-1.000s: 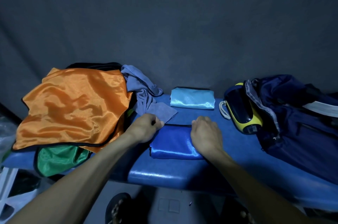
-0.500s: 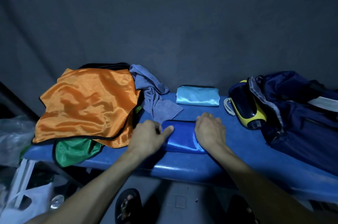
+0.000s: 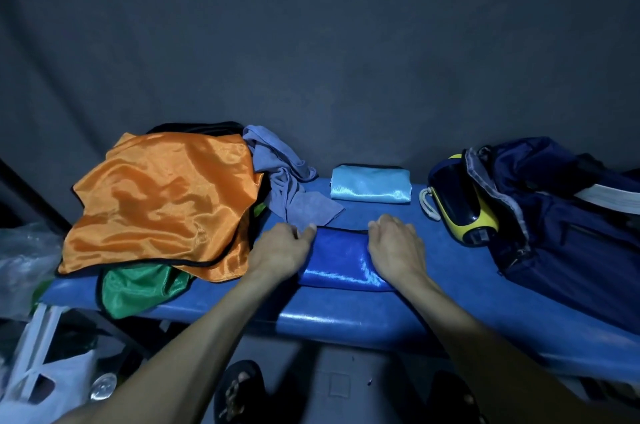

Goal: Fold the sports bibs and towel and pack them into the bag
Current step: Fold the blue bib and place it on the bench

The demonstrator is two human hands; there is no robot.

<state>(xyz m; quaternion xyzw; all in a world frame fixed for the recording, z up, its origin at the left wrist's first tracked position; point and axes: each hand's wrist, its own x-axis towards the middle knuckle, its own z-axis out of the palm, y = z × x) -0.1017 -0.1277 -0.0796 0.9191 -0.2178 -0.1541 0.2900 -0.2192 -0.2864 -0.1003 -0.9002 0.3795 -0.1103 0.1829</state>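
Observation:
A folded royal-blue bib lies on the blue bench in front of me. My left hand rests palm-down on its left end and my right hand on its right end, both pressing it flat. Behind it lies a folded light-blue bib. To the left, an orange bib lies spread over a green bib and a dark one. A crumpled grey-blue towel lies beside the pile. The navy bag stands open at the right.
A yellow and black pouch-like item with a white cord leans against the bag's mouth. A dark wall stands right behind the bench. Plastic bags and a white frame sit on the floor at the left. My sandalled feet show below the bench.
My hands have drawn closer together on the royal-blue bib, which now looks narrower. The view has shifted slightly to the left.

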